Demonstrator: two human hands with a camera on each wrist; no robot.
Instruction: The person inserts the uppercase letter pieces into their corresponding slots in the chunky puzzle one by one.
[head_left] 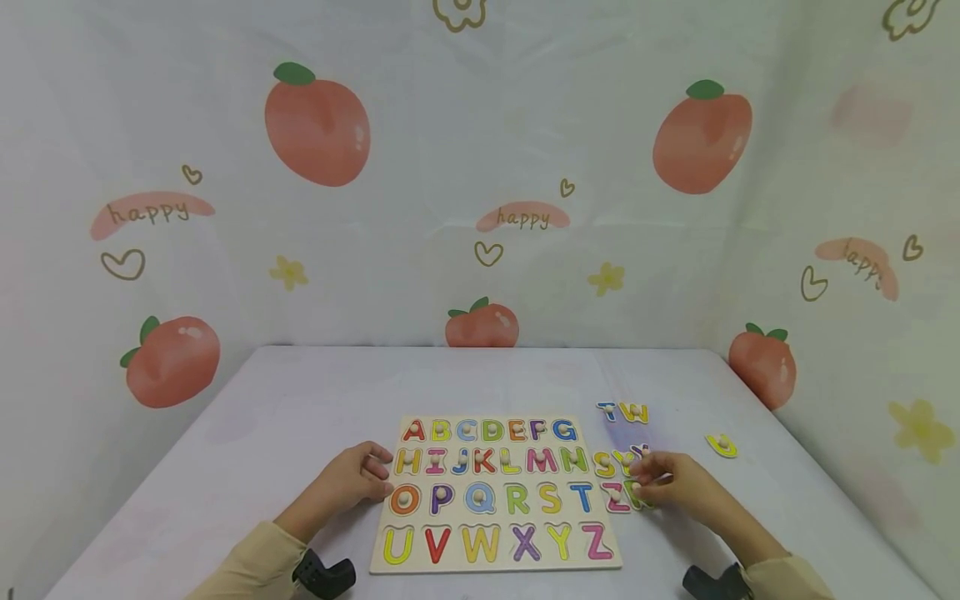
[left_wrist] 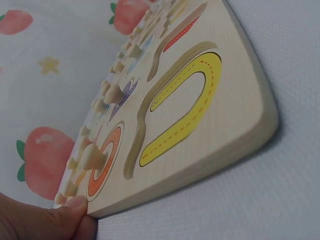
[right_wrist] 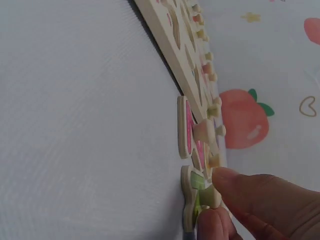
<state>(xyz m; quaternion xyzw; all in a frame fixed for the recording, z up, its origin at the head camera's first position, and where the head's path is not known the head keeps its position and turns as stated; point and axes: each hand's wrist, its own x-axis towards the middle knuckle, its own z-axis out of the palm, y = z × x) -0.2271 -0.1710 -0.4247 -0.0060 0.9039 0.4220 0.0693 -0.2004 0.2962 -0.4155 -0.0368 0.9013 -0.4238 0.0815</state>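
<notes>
My right hand [head_left: 671, 482] is at the loose letter pieces right of the wooden alphabet puzzle board [head_left: 480, 565]. Its thumb and finger pinch the knob of a green letter piece [right_wrist: 187, 192], partly hidden by the fingers in the head view. Close beside that piece lies a pink Z piece [head_left: 617, 498]. At the board's left edge, my left hand [head_left: 352, 477] rests with thumb and fingertips touching the side near the orange O piece [head_left: 405, 499]. Knobbed pieces sit in the upper rows through Q; the slots from R to Z show printed colours without knobs.
Above my right hand lie a yellow S piece [head_left: 603, 464] and a yellow Y piece [head_left: 624, 462]. Farther back are a blue T piece [head_left: 608, 412] and a yellow W piece [head_left: 634, 413]. A yellow U piece [head_left: 722, 446] lies apart at the right on the white table [head_left: 315, 383].
</notes>
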